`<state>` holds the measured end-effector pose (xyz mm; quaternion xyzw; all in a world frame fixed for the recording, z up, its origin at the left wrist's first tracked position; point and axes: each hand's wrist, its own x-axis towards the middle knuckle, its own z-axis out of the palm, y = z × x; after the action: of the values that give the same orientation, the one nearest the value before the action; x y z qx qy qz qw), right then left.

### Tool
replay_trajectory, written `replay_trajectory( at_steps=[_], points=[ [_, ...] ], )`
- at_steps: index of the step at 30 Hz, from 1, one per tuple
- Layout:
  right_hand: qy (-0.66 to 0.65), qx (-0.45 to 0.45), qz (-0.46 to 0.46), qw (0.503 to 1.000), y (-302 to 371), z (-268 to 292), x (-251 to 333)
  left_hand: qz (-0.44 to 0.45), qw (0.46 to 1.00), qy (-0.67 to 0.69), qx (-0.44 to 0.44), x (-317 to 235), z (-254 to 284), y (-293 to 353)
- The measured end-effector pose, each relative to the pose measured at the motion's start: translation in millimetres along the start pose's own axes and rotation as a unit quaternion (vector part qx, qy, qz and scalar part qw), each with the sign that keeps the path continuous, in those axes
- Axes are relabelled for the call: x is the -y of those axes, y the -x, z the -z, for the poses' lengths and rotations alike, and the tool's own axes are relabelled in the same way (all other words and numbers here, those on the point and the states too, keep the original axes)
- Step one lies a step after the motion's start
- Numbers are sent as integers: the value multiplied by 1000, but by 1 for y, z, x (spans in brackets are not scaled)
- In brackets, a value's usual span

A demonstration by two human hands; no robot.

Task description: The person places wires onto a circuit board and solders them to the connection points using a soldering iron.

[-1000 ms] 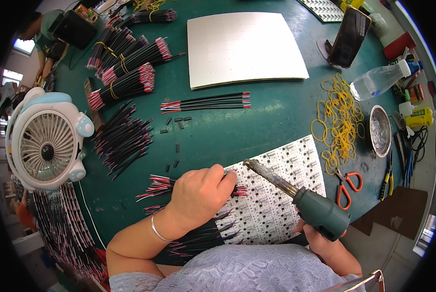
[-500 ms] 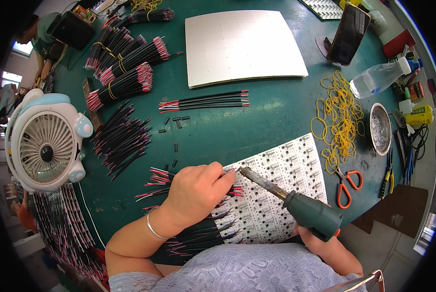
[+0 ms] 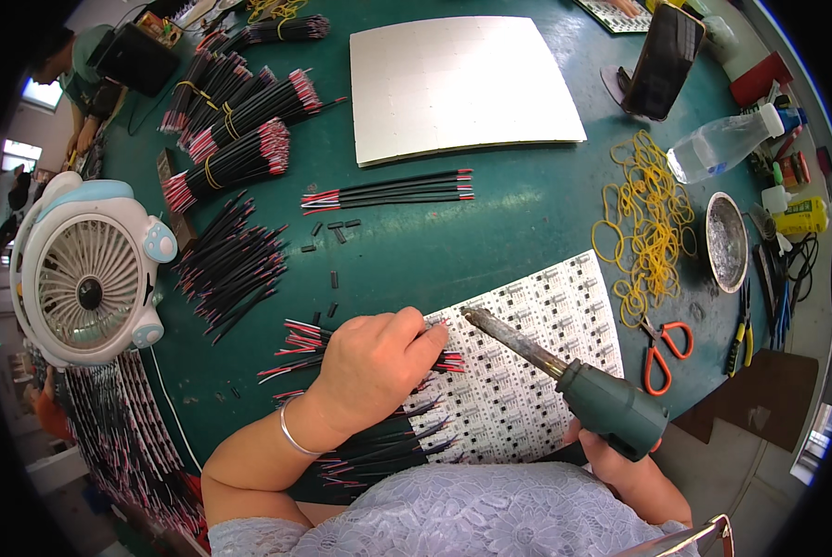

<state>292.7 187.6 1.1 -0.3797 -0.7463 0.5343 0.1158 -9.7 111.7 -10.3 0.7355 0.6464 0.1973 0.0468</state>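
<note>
A large soldering iron point(image 3: 613, 408) with a dark green handle is gripped by my right hand point(image 3: 611, 461), partly hidden behind that handle. Its scorched tip hovers over a white circuit board sheet point(image 3: 578, 320) with rows of small black parts, just right of my left fingertips. My left hand point(image 3: 370, 367) is pinched at the board's upper left edge, closed on a wire whose end barely shows. Black-sleeved wires with red and white ends point(image 3: 303, 342) stick out beneath this hand. More wires point(image 3: 388, 447) lie along the board's left edge, close to my body.
Left are a white fan point(image 3: 89, 292), loose wires point(image 3: 230, 265) and banded wire bundles point(image 3: 240, 158). White panels point(image 3: 467, 93) lie at the back. Right are yellow rubber bands point(image 3: 653, 232), orange-handled cutters point(image 3: 662, 357), a metal bowl point(image 3: 725, 243), a bottle point(image 3: 727, 148) and a phone point(image 3: 667, 65).
The soldering iron has shifted right, its tip drawing away from my left fingertips. My left hand stays in place. Another person's fingers now show over the board at the far right.
</note>
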Motion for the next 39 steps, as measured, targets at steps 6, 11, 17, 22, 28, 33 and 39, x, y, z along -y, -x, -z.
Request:
replay_trajectory(
  at_steps=[6,11,17,22,28,33,39],
  points=[
    [-1,-11,-13,1000,2,-1,2,-3,1000,8,-6,1,0,0],
    [35,5,-32,999,2,-3,1,-8,1000,17,-12,5,-2,0],
    [43,7,-16,999,1,-5,-2,-7,999,33,-11,5,-3,0],
    [62,27,3,998,2,-1,1,-9,1000,-11,6,-2,-1,2],
    [-78,-18,54,995,7,1,-9,-8,999,-26,26,-7,3,3],
    [-256,-96,31,962,0,1,3,-20,998,-8,-63,-14,26,4],
    [-267,-85,20,960,0,-1,-1,70,997,12,-34,-46,41,7]
  ],
)
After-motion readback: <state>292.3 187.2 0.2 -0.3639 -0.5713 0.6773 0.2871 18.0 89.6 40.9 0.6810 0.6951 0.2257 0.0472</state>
